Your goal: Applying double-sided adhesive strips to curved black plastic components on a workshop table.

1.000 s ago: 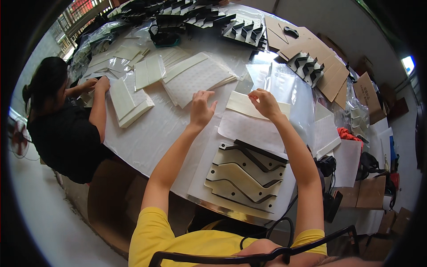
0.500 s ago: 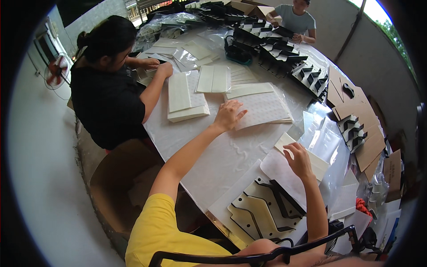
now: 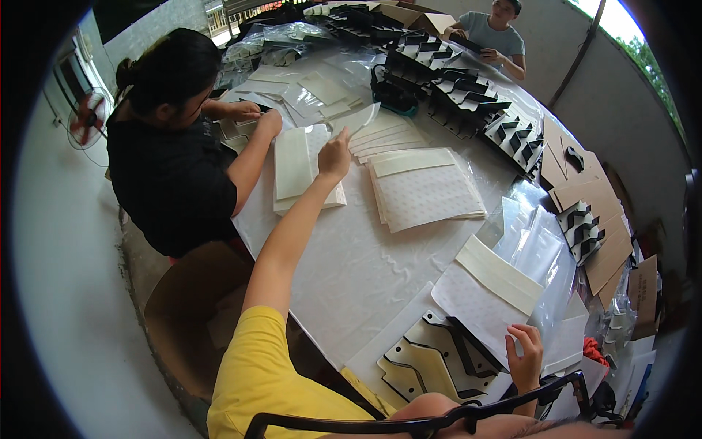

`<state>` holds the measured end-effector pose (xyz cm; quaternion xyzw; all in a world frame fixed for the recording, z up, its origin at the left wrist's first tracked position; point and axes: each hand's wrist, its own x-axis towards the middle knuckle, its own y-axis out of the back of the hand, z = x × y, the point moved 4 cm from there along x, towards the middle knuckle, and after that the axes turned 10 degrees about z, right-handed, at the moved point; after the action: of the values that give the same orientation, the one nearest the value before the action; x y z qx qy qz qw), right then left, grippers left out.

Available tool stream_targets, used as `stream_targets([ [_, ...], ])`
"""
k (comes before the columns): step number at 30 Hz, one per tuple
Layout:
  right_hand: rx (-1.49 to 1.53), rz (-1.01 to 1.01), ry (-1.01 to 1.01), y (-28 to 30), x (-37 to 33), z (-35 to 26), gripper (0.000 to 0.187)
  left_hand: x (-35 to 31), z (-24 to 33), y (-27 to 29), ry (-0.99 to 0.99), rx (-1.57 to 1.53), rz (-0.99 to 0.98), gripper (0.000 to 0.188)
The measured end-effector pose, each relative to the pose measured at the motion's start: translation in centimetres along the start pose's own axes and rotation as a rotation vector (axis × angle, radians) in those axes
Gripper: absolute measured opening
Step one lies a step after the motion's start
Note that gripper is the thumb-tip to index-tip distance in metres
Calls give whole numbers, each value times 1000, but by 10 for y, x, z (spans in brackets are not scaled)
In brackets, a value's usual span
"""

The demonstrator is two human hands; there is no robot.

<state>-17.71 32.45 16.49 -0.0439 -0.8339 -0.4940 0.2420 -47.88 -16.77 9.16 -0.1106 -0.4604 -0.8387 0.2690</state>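
My left hand [image 3: 335, 158] is closed on the edge of a cream sheet [image 3: 363, 121], which is lifted and bends away from the table. Below that hand lies a stack of cream padded sheets [image 3: 295, 168]. To its right is a second stack of patterned white sheets [image 3: 431, 189] with a cream strip along the top. My right hand [image 3: 525, 358] hovers at the near right, fingers apart and holding nothing. Beside it are a white sheet with a cream band [image 3: 482, 298] and a cream panel with black angled strips [image 3: 417, 358].
At the left a person in black [image 3: 172, 146] works with both hands over a panel. Another person [image 3: 493, 36] holds a black piece at the far side. Rows of black-and-white bracket panels [image 3: 468, 95], clear plastic sleeves [image 3: 537, 238] and cardboard [image 3: 592, 183] line the right side.
My left hand has moved left and away from the right-hand stack and lifted the cream sheet that lay between the stacks. My right hand has drawn back toward me, off the banded sheet.
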Motion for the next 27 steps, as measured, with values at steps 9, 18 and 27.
stream_targets([
  [9,16,60,-35,0,2,-14,18,-55,44,-14,-825,2,-140,57],
  [18,-13,45,-16,5,1,-18,17,-68,26,-34,-616,86,-308,60],
  [27,-51,103,-62,28,-20,-20,17,-29,8,-53,-25,-216,-174,81],
])
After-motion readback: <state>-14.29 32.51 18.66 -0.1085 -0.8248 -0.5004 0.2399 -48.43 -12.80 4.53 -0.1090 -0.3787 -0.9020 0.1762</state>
